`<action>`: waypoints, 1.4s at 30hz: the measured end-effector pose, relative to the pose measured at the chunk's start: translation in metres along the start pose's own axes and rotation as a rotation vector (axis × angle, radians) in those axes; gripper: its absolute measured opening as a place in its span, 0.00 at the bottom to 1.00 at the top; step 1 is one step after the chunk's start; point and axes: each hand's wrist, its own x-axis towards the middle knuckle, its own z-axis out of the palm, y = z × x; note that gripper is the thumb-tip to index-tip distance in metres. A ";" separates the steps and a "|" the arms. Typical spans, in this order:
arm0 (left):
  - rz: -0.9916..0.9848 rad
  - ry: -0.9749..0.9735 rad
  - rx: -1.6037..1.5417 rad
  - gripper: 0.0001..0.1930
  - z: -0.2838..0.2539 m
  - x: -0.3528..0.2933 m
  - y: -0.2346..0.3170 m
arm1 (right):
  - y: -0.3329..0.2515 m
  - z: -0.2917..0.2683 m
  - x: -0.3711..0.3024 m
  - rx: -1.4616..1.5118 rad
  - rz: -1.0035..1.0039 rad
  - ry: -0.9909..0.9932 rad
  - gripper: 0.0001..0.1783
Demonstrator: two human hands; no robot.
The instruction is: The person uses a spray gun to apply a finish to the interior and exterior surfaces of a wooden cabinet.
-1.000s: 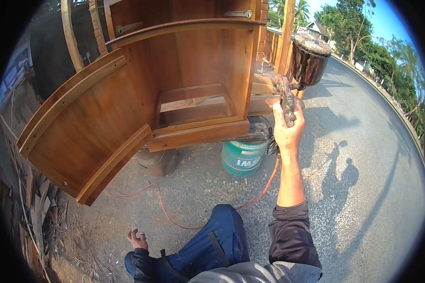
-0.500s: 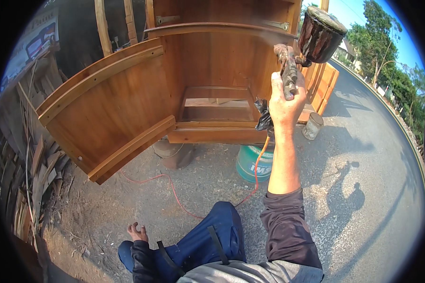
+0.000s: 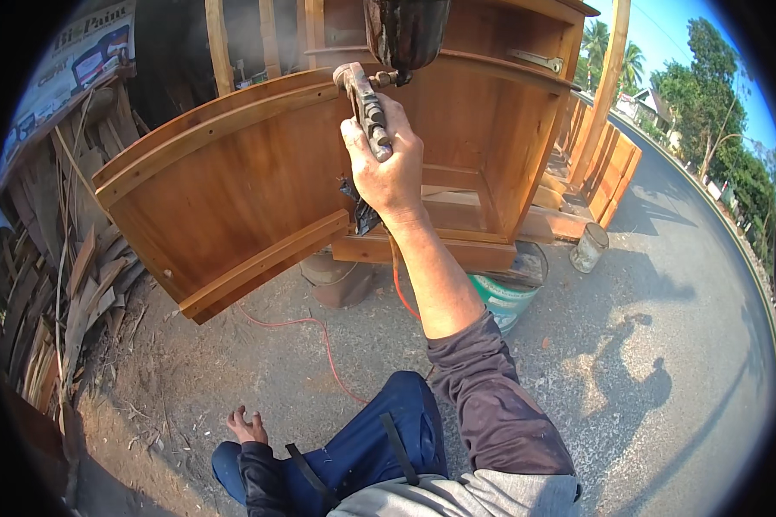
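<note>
At upper centre the right hand closes its fingers around the spray gun, aimed at the cabinet door, while the left hand, fingers loosely spread, rests low on the ground for support.

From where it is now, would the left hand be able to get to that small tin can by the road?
Probably not. The left hand is low beside the knee, while the tin can stands far off on the right, past the raised right hand and the green bucket.
</note>
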 end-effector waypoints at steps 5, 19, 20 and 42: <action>0.016 0.021 0.090 0.22 0.000 0.007 -0.013 | 0.006 -0.013 0.007 -0.019 -0.014 0.071 0.17; 0.014 -0.074 0.138 0.23 0.036 0.032 -0.023 | 0.001 -0.227 0.019 -0.747 0.009 0.418 0.17; 0.037 -0.062 0.143 0.23 0.037 0.033 -0.026 | -0.014 -0.229 0.017 -0.786 0.087 0.430 0.18; -0.007 -0.118 0.070 0.23 0.027 0.034 -0.031 | -0.014 -0.180 0.011 -0.754 0.018 0.299 0.14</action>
